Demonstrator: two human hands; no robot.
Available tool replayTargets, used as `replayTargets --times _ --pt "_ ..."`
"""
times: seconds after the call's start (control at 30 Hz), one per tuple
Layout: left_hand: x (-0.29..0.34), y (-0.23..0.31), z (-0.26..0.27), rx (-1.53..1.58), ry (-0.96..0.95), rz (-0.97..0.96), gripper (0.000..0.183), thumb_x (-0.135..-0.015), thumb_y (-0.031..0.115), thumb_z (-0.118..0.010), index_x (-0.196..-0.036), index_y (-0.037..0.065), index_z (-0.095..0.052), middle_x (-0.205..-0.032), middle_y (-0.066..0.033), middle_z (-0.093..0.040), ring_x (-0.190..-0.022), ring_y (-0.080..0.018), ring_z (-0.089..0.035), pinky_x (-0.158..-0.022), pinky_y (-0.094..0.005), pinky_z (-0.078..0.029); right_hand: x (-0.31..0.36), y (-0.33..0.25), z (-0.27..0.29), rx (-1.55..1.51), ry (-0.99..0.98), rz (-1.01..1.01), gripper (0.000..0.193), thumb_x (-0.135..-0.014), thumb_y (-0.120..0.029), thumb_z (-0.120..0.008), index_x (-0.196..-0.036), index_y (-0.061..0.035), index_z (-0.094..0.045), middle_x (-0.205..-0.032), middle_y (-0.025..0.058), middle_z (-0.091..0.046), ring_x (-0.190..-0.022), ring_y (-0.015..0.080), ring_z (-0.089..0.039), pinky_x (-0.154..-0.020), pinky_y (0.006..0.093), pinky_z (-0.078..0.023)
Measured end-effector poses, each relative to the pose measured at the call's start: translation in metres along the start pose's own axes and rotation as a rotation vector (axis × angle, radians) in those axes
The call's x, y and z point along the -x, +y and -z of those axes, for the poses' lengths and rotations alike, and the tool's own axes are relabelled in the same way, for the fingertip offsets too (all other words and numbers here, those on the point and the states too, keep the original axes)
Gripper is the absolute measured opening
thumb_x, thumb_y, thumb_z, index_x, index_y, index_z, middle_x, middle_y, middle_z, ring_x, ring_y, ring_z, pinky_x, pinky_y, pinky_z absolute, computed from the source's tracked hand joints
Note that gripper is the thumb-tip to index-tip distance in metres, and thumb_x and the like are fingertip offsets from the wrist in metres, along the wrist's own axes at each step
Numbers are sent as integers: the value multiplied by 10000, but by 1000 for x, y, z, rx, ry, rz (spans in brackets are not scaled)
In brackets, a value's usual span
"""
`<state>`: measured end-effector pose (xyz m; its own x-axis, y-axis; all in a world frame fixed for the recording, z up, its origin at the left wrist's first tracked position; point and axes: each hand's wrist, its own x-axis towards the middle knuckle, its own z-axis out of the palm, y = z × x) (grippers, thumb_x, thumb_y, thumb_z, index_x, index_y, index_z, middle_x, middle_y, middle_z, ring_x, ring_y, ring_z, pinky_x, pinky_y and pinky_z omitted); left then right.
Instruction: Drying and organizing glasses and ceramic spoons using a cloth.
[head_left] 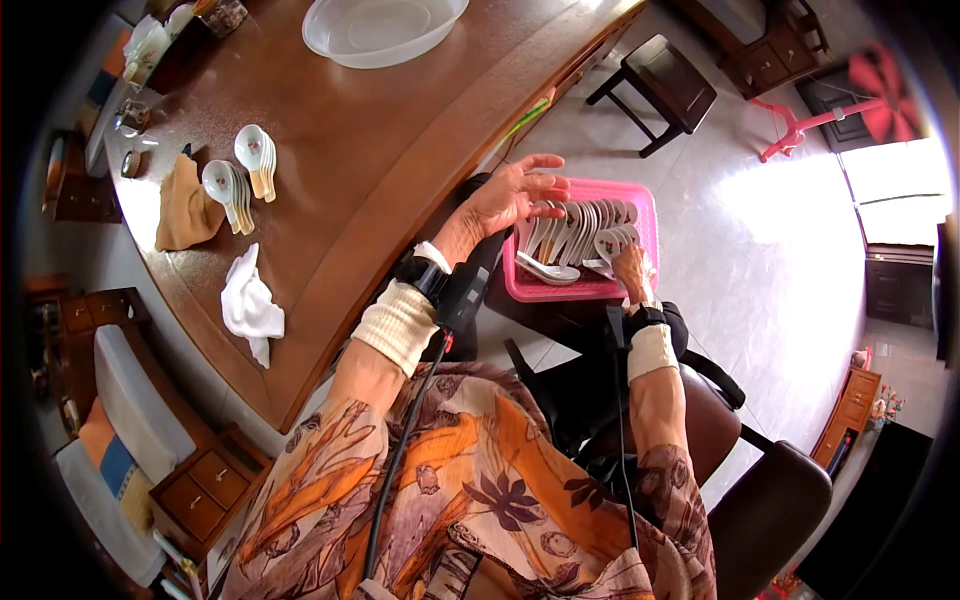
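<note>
Pink tray (530, 288) w/ row of white ceramic spoons (580, 225) sits ctr frame, on dark seat off table edge. L hand (515, 195) at tray's 10 o'clock, fingers spread wide, hovering over spoon row, gripping nothing. R hand (630, 265) at tray's 5 o'clock, fingers down among spoons; grip hidden, can't tell. Wooden table (380, 140) at 11 o'clock: two spoon stacks (240, 175), tan cloth (185, 210), white cloth (250, 305), clear bowl (380, 30) cut off by top edge.
</note>
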<state>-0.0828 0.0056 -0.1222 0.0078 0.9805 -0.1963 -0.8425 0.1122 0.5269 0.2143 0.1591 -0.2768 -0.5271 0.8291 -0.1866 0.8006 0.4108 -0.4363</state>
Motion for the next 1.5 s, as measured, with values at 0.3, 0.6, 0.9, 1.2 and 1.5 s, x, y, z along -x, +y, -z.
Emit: replayTargets --times 0.3,0.6,0.9,1.2,1.5 --pt "6 3 -3 -3 11 -4 480 -815 148 -669 -1209 28 -423 -1064 -176 -524 -968 -255 -564 -849 -426 -505 12 -38 21 107 -47 -97 407 -717 -26 -560 -1123 -35 -593 -1090 224 -596 -1016 404 -556 -939 451 -414" --pt "4 4 6 -11 17 -12 469 -820 143 -653 -1219 41 -428 -1070 -160 -553 -978 -261 -581 -848 -420 -503 17 -97 71 191 -170 -305 376 -731 -103 -571 -1100 -35 -608 -1014 219 -625 -940 411 -591 -859 461 -463" --pt "7 -18 29 38 18 -28 418 -824 58 -614 -1200 57 -430 -991 -119 -604 -911 -222 -607 -793 -408 -510 10 -137 86 139 -50 35 302 -713 -292 -618 -796 -8 -678 -745 213 -635 -685 362 -625 -654 436 -482" --pt "33 -9 9 -222 134 -140 347 -846 138 -614 -1154 37 -491 -1011 -69 -571 -891 -149 -588 -733 -279 -498 21 -269 88 -84 19 371 205 -762 -183 -606 -868 -14 -655 -734 211 -624 -675 342 -630 -616 409 -475" --pt "106 57 10 -169 423 -390 190 -868 156 -573 -1003 24 -562 -872 -81 -612 -777 -163 -607 -694 -303 -516 22 -357 83 -311 -122 558 209 -794 -180 -610 -880 7 -642 -687 173 -626 -609 242 -627 -573 353 -472"
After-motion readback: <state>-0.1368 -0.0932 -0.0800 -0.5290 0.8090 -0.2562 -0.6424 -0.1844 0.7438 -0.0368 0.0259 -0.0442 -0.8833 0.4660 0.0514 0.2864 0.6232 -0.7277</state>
